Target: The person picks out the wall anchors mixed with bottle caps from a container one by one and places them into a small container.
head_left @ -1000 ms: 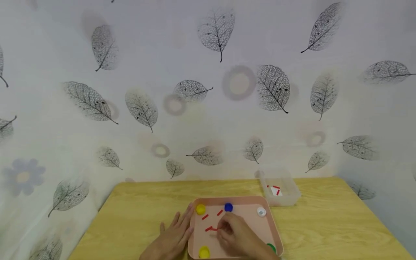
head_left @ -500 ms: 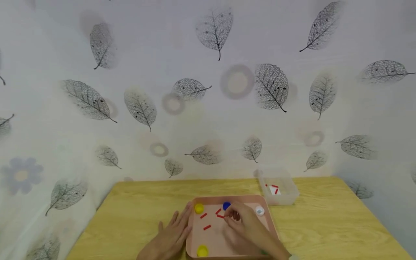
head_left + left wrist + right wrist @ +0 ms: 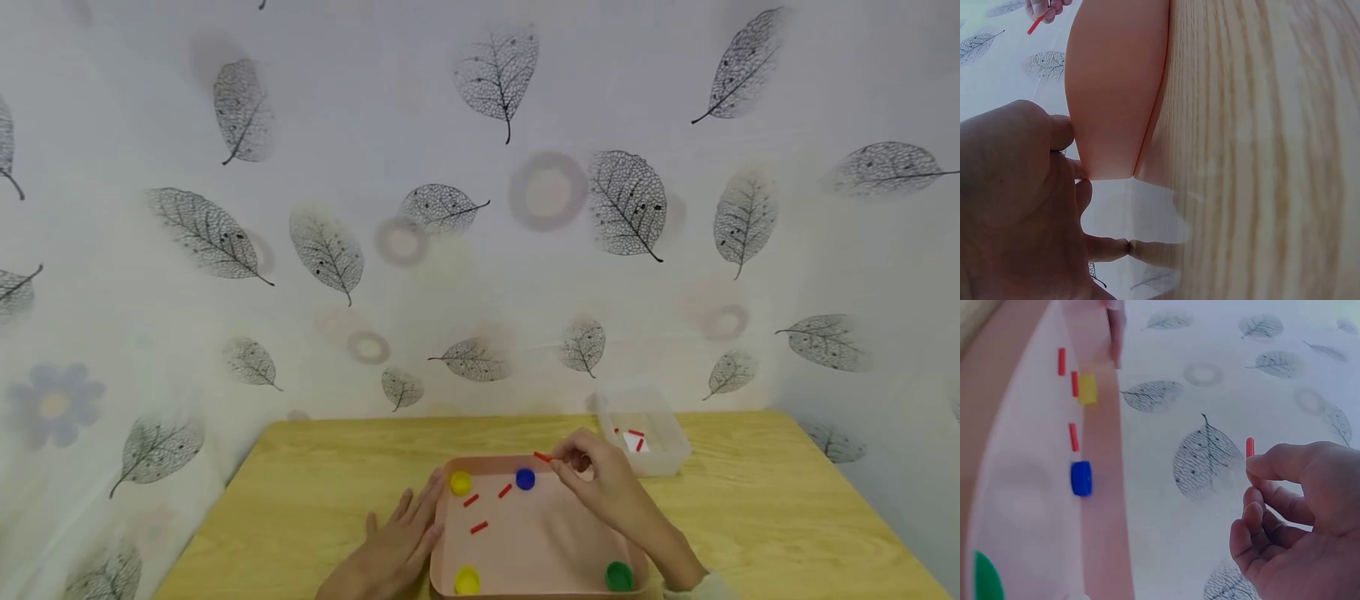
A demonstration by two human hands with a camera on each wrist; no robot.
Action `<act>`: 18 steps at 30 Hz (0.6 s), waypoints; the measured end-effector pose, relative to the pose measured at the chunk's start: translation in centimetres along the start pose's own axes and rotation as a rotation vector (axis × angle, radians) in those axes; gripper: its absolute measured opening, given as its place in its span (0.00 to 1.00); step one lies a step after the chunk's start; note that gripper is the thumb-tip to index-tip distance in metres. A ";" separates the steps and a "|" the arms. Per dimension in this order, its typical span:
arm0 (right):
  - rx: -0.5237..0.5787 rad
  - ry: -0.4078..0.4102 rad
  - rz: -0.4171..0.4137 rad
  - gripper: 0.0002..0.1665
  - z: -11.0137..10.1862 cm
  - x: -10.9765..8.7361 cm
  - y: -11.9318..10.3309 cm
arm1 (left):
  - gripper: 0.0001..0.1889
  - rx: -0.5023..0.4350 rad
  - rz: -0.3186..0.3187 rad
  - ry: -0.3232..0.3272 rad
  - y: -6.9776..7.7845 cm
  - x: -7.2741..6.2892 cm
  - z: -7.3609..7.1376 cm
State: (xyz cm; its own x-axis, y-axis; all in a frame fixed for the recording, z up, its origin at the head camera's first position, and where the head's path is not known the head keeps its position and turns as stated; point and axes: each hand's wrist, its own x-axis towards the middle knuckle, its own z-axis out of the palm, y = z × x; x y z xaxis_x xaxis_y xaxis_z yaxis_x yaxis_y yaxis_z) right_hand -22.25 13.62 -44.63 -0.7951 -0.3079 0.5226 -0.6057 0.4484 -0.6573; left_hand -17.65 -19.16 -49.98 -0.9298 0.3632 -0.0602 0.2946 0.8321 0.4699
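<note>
My right hand point(image 3: 611, 483) pinches a short red stick point(image 3: 542, 457) between thumb and fingertips, raised over the far rim of the pink tray point(image 3: 536, 542). In the right wrist view, the red stick's upper end point(image 3: 1250, 445) sticks up from the pinch, the other fingers curled. My left hand point(image 3: 393, 542) lies along the tray's left side, fingers extended and touching the wall. Three loose red sticks, one nearest the middle point(image 3: 478, 527), lie inside the tray. A blue bottle cap point(image 3: 525, 479) sits near its far wall. The right hand covers the tray's far right corner.
Yellow caps point(image 3: 461, 483) occupy both left corners of the tray; a green cap point(image 3: 619, 576) is at the near right. Behind it, a translucent plastic box point(image 3: 663, 457) holds red sticks and a white piece. A leaf-patterned wall point(image 3: 480, 275) backs the wooden table point(image 3: 330, 475).
My right hand has lifted the red stick from the tray's middle, moving it away and to the right. The green cap is uncovered; the white cap is now hidden. My left hand stays put.
</note>
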 end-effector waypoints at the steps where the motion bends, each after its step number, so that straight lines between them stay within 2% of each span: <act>1: -0.011 0.011 0.002 0.09 -0.3 0.1 0.1 | 0.34 0.000 -0.002 -0.003 0.0 0.0 0.0; 10: -0.106 0.144 0.020 0.13 -3.4 0.2 1.0 | 0.33 -0.018 0.022 -0.012 0.1 0.0 0.0; 18: -0.153 0.241 0.002 0.11 -5.1 -0.2 2.0 | 0.33 -0.024 0.000 -0.018 0.0 0.2 0.1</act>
State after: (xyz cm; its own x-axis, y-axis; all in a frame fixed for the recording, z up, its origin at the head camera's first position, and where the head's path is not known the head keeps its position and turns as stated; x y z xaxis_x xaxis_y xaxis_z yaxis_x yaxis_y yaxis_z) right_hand -23.15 18.91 -43.31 -0.7546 -0.1073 0.6474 -0.5780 0.5758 -0.5783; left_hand -17.79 -19.09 -50.08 -0.9256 0.3706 -0.0762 0.2886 0.8218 0.4912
